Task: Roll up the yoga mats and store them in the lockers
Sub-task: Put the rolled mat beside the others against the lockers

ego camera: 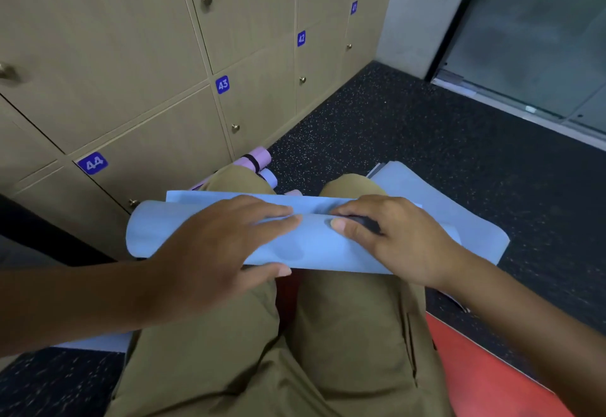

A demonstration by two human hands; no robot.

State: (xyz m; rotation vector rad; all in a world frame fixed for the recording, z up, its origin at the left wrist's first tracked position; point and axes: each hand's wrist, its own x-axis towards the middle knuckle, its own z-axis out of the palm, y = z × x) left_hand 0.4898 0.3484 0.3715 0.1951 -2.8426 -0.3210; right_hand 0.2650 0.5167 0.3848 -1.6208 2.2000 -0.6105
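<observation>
resting flat on the rolled blue mat (314, 246) across the lap — left grip (226, 252) open, right grip (393, 236) pinching it.

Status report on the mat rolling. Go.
Left hand flat on blue mat roll; right hand pinching a dark strap against it. Lockers closed. Rolled pink mat lying at their base.

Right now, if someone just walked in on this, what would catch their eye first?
Most striking is the light blue yoga mat lying across the person's lap at centre, with the left hand pressing flat on the roll and the right hand holding something dark against it. Behind it, pink rolled mats lie at the foot of the tan lockers numbered 41 to 44, and a red mat shows at lower right.
</observation>
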